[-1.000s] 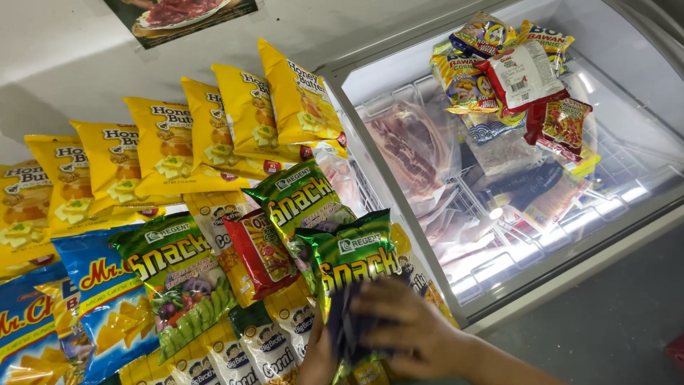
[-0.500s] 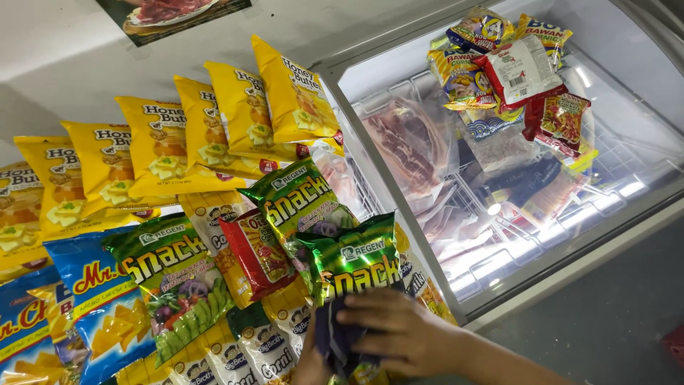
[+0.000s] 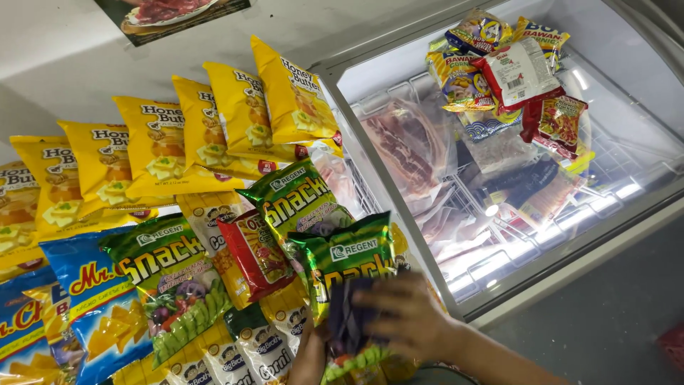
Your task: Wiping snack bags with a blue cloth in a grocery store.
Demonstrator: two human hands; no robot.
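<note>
Right hand [image 3: 410,321]: presses a dark cloth [image 3: 349,317] against the green snack bag [image 3: 349,267], fingers clamped on it.
Left hand [image 3: 308,360]: steadies the bag's lower edge; grip unclear.
Change: the cloth has slid slightly upward, mid-wipe.
Place: beside the freezer [image 3: 399,207].

Right hand [image 3: 413,321] comes into view bare, no rings, no glove, forearm uncovered with no sleeve showing. Left hand [image 3: 310,356] peeks in at the bottom edge, bare too.

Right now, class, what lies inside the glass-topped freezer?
Inside the freezer: clear bags of raw meat in wire baskets. Snack packets resting on the lid cover what is below them.
</note>
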